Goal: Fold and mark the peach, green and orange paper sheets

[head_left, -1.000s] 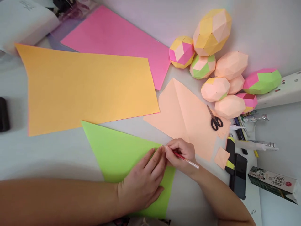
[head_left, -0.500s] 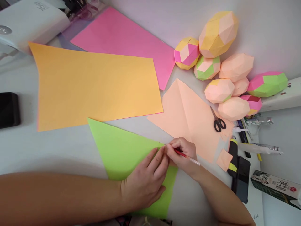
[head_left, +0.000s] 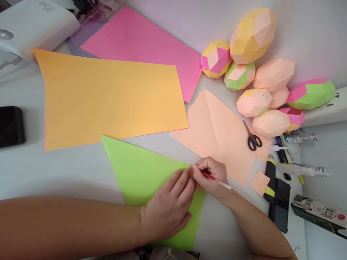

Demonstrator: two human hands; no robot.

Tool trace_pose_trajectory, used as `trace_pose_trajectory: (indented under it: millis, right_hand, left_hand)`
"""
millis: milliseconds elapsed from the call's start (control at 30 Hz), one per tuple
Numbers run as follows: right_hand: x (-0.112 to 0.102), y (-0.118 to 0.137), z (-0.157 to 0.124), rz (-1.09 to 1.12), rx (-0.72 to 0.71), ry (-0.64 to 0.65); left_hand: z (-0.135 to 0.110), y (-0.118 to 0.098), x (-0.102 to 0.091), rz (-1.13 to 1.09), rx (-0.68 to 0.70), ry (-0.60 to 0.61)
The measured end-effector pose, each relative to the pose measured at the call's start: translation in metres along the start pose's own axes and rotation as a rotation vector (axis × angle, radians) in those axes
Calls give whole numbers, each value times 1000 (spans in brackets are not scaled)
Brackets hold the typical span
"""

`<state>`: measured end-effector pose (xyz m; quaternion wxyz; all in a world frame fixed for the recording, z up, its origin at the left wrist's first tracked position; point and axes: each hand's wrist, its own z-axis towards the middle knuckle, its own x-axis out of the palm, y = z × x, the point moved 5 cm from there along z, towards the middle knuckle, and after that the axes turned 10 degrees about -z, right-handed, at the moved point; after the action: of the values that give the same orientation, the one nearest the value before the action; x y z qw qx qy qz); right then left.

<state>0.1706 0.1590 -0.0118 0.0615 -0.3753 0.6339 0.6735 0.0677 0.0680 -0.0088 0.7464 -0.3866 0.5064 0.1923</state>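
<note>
My left hand (head_left: 172,202) lies on the light green paper (head_left: 141,169), fingers stretched out and pointing toward the paper's upper right corner. Its fingertips meet those of my right hand (head_left: 210,173). Between the fingers of my right hand is a slim red pen (head_left: 208,176) with a clear, whitish rear end. The pen slants, its tip by the green paper's corner and mostly hidden by my fingers. Whether a small piece lies under my left fingertips, I cannot tell.
Orange paper (head_left: 114,97) and pink paper (head_left: 146,39) lie beyond. Creased peach paper (head_left: 208,126) holds scissors (head_left: 253,139). Several faceted paper shapes (head_left: 253,36) stand at the back right. A box cutter (head_left: 270,180), dark phone (head_left: 280,206) and carton (head_left: 320,215) sit right; a black device (head_left: 11,126) left.
Both hands and the pen stay almost in place at the green paper's corner. The view has shifted very slightly.
</note>
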Motion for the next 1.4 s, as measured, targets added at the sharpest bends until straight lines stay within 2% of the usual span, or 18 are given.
trace_pose_trajectory:
  millis: [800, 1133, 1400]
  right_hand:
    - [0, 0, 0, -25, -23, -27]
    - [0, 0, 0, 12, -18, -9]
    - [-9, -4, -2, 123, -74, -200]
  left_hand:
    - [-1, 0, 3, -18, -1, 56]
    - [-1, 1, 3, -11, 1, 29]
    - [-3, 0, 3, -36, 2, 42]
